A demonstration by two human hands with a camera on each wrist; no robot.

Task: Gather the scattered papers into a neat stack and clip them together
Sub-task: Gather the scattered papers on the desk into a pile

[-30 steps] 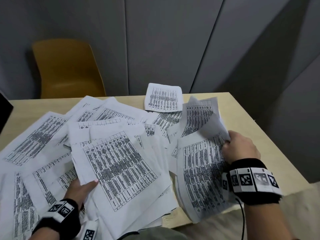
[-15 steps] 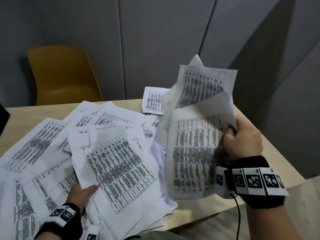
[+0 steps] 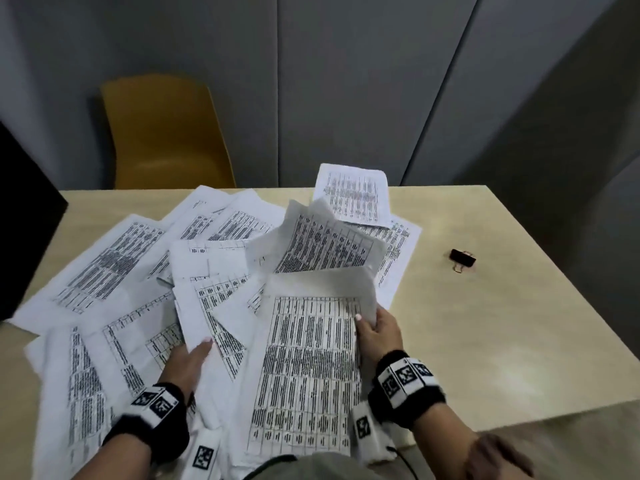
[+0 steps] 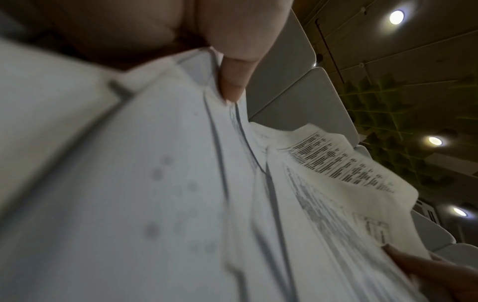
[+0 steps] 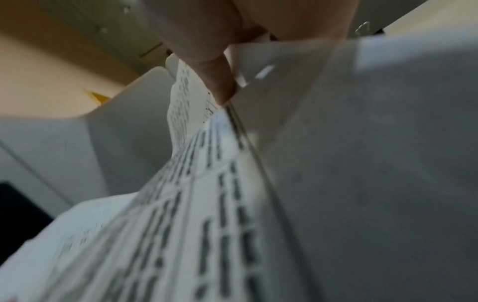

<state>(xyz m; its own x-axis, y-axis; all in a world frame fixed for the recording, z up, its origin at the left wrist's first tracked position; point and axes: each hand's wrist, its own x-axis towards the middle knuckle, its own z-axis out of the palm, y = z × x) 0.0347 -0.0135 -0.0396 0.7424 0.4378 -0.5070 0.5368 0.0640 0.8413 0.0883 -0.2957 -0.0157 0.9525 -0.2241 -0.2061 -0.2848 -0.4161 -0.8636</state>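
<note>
Printed white papers (image 3: 114, 271) lie scattered and overlapping across the left and middle of the beige table (image 3: 502, 323). My right hand (image 3: 375, 336) grips the right edge of a bundle of sheets (image 3: 308, 368) held over the pile near the front edge; in the right wrist view its thumb (image 5: 220, 81) pinches those sheets (image 5: 207, 204). My left hand (image 3: 188, 362) holds papers to the left of the bundle, thumb on top, fingers hidden beneath. The left wrist view shows that thumb (image 4: 232, 81) pressing on the paper edges (image 4: 181, 183). A black binder clip (image 3: 463, 258) lies alone at the right.
A yellow chair (image 3: 162, 133) stands behind the table's far edge, against grey wall panels. A black object (image 3: 24, 230) rises at the far left. One sheet (image 3: 353, 195) lies at the far edge. The table's right part around the clip is bare wood.
My right hand lifted its bundle off the table's right side, swung it left and lowered it over the middle pile. The binder clip has come into sight. The left hand stayed put.
</note>
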